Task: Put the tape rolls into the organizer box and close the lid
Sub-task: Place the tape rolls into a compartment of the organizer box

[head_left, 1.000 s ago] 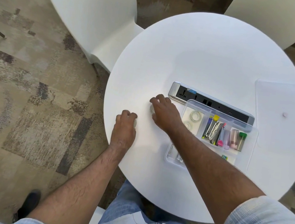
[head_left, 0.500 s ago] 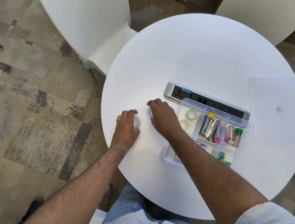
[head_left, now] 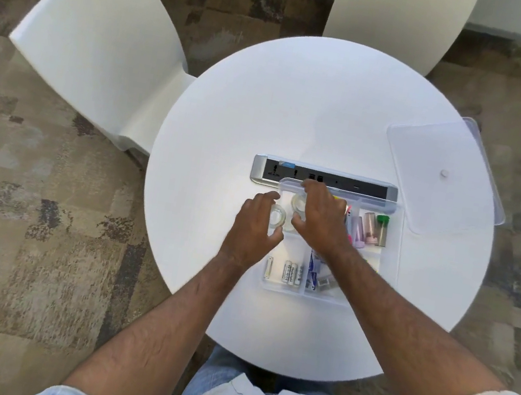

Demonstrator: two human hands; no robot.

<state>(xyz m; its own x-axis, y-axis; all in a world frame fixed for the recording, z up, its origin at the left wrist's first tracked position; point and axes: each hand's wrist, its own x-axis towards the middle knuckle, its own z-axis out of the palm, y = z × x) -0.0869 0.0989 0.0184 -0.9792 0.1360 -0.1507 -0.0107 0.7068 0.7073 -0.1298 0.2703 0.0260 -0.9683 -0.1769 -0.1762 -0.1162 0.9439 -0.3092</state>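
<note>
The left hand pinches a clear tape roll at the organizer box's left edge. The right hand, fingers curled, grips a second tape roll over the box's far-left compartment, hiding much of it. Both forearms reach forward over the tabletop. The lid lies apart, far right.

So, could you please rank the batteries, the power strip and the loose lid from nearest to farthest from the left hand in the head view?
1. Batteries: in the organizer box's near-left compartment, just below the left hand.
2. Power strip: behind the box, up and right of the hand.
3. Lid: far right, by the table edge.
</note>
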